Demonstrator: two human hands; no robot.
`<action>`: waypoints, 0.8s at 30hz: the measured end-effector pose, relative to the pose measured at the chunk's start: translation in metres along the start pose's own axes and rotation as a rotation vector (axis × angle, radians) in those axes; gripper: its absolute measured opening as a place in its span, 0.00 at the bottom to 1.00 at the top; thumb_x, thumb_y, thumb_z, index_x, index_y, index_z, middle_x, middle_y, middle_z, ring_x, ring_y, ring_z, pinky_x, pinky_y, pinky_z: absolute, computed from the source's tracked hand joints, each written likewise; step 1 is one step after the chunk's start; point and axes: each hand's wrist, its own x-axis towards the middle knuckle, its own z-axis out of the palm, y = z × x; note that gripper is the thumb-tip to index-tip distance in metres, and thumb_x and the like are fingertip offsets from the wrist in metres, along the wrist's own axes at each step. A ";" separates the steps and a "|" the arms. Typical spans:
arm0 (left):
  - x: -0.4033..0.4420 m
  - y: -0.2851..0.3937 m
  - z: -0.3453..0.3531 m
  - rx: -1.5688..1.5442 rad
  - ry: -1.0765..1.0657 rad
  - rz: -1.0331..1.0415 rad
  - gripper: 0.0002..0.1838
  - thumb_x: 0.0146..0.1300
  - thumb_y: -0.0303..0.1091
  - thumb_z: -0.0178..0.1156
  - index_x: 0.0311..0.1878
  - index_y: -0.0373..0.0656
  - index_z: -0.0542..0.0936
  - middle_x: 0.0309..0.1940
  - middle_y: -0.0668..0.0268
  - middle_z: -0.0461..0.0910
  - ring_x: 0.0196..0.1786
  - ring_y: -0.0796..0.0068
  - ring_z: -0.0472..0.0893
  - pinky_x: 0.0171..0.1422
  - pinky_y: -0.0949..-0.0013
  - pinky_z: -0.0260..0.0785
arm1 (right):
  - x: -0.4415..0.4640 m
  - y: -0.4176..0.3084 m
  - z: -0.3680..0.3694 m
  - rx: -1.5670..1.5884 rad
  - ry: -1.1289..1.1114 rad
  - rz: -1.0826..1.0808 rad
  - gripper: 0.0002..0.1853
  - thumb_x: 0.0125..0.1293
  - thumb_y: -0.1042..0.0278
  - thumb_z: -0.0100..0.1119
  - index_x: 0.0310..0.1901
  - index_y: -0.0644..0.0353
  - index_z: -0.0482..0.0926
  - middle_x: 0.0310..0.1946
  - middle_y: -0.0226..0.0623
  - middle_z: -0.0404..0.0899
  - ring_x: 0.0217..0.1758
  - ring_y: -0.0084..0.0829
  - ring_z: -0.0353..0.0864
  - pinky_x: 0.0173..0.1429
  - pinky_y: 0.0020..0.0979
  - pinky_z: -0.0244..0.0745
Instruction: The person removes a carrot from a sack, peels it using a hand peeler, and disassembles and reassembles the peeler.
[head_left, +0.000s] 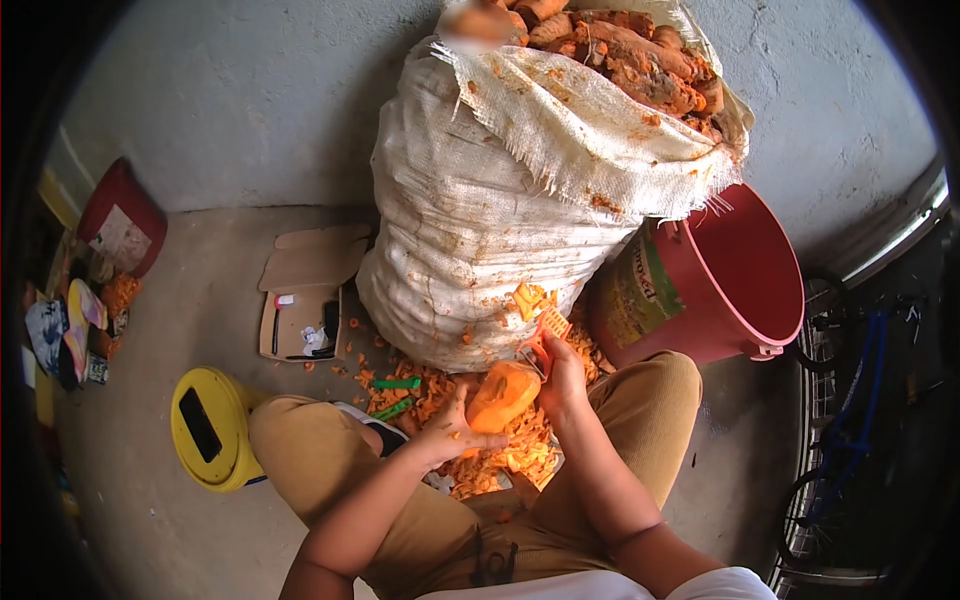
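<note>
My left hand (447, 435) grips a thick, bright orange peeled root that looks like a carrot (503, 393), fingers and thumb around its near left side. My right hand (565, 378) is closed on an orange-handled peeler (552, 325), whose head is at the carrot's upper right end. Below both hands, between my legs, lies a heap of orange peelings (510, 462). Two green-handled tools (397, 383) rest on the peelings to the left. Just beyond, a tall white woven sack (480, 220) is filled with unpeeled brownish-orange roots (640, 70).
A red bucket (735, 275) stands right of the sack. On the left are an open cardboard box (318, 265) with small items and a yellow tub (240, 435) with a phone (200, 424) on its lid. A bicycle (850, 420) stands at the far right, a red container (122, 220) far left.
</note>
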 end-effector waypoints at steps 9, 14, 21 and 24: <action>0.008 -0.008 -0.007 0.030 0.115 0.116 0.35 0.45 0.34 0.67 0.54 0.37 0.60 0.50 0.62 0.67 0.53 0.75 0.67 0.57 0.73 0.58 | -0.038 -0.014 0.020 -0.540 -0.184 -0.450 0.11 0.55 0.75 0.58 0.39 0.65 0.70 0.30 0.33 0.77 0.29 0.19 0.74 0.31 0.20 0.70; 0.009 -0.014 -0.005 0.218 0.117 0.095 0.30 0.45 0.34 0.67 0.50 0.37 0.65 0.45 0.63 0.72 0.47 0.76 0.72 0.53 0.72 0.63 | -0.042 0.011 0.020 -0.848 -0.189 -0.544 0.13 0.51 0.73 0.60 0.39 0.66 0.71 0.29 0.37 0.78 0.31 0.22 0.77 0.35 0.24 0.71; 0.008 -0.011 -0.004 0.337 0.170 0.157 0.29 0.46 0.34 0.66 0.49 0.36 0.65 0.43 0.63 0.73 0.45 0.75 0.73 0.52 0.72 0.63 | -0.052 0.012 0.026 -1.039 -0.134 -0.691 0.14 0.50 0.72 0.60 0.38 0.66 0.70 0.27 0.43 0.77 0.28 0.33 0.77 0.33 0.28 0.71; 0.009 -0.012 -0.003 0.269 0.162 0.194 0.29 0.46 0.34 0.66 0.49 0.35 0.65 0.43 0.63 0.73 0.44 0.75 0.73 0.52 0.73 0.63 | -0.052 0.011 0.025 -1.098 -0.096 -0.775 0.14 0.52 0.72 0.59 0.39 0.65 0.68 0.27 0.43 0.76 0.29 0.35 0.77 0.33 0.29 0.70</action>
